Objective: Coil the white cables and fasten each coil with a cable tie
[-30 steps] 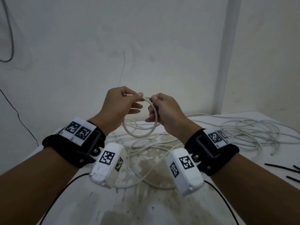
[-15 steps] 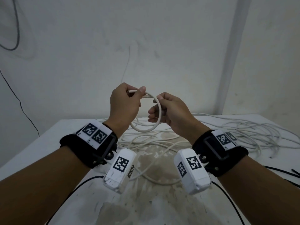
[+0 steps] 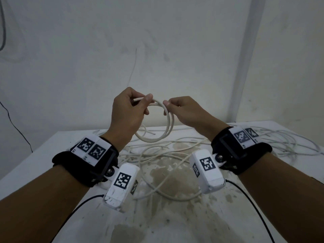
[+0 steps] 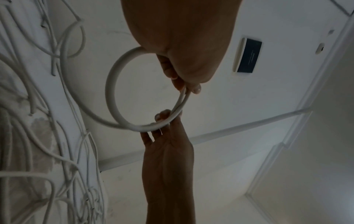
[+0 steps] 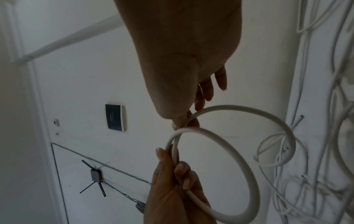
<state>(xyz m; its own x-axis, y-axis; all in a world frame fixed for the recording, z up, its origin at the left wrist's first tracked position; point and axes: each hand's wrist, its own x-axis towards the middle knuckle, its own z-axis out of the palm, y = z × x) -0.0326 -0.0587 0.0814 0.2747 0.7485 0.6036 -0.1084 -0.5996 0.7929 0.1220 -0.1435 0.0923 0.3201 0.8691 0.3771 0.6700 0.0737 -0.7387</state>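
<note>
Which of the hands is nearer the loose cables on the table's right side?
Right. The right hand is on the side of the loose cables; the left hand is farther left.

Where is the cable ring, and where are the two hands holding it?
Coil [image 3: 154, 140], head view, bottom of the loop.
Left hand [image 3: 128, 113], head view, back of the hand.
Right hand [image 3: 185, 111], head view, back of the hand.

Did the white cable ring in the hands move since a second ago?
Yes, a little: the cable ring has risen slightly against the table's far edge, held by the left hand and right hand.
</note>
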